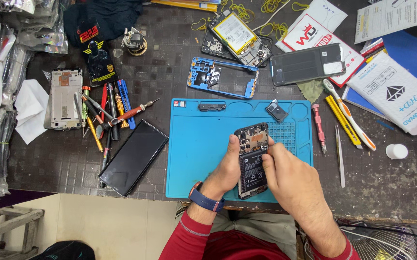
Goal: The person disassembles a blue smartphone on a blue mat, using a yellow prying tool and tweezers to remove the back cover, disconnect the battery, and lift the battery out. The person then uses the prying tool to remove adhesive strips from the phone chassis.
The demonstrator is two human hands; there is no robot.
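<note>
Both hands meet over the blue mat point(194, 144) at about five o'clock of it — left hand point(227, 171) grips the edge of an opened phone point(252, 161), fingers curled behind it, while the right hand point(285, 175) pinches its other edge, thumb pressing near the battery. A black glass panel point(134, 156) lies at nine o'clock off the mat, past it a heap of screwdrivers point(107, 113). At twelve o'clock sits a blue frame point(223, 77) — tweezers point(339, 154) lie at three.

opened phone point(252, 159), back off, black battery exposed, on blue mat point(194, 144)
</note>
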